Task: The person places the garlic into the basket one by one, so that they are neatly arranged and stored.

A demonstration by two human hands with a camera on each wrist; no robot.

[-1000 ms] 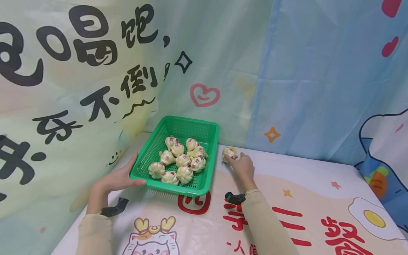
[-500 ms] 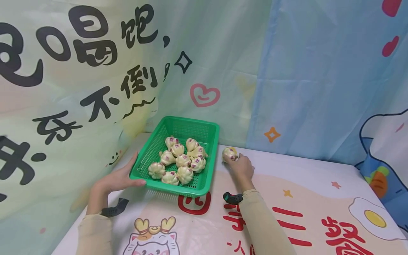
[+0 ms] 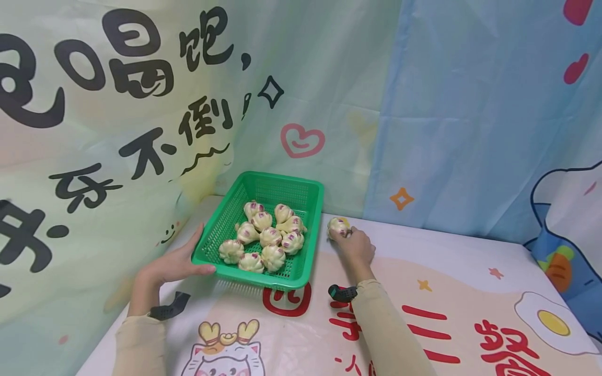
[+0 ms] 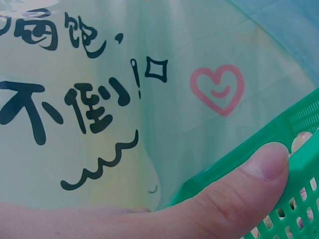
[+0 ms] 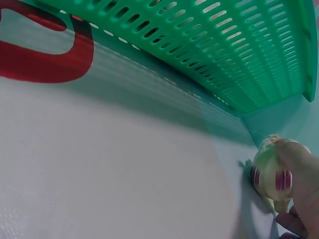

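Note:
My left hand [image 3: 176, 261] grips the near left corner of a green plastic basket [image 3: 310, 256]; in the left wrist view the thumb [image 4: 239, 194] lies over its rim, while the other fingers are mostly hidden. Inside the basket lie several garlic bulbs [image 3: 270, 237], whitish with purple marks. To the right of the basket, my right hand [image 3: 357, 250] holds a single garlic bulb [image 3: 337, 227] between thumb and fingers, at the table's surface. The right wrist view shows this bulb [image 5: 271, 174] with its root tuft up and the thumb against it.
A printed cloth [image 3: 451, 313] covers the table. Behind stands a blue-green curtain [image 3: 447, 130], close to the basket's far side, and a lettered curtain [image 3: 94, 209] borders the left. A dark strap [image 3: 170, 307] sits on the left wrist, another [image 3: 342, 293] on the right.
My right hand has shifted slightly left, and its raised fingers have come down closer round the garlic bulb. The left hand and the basket stay where they were.

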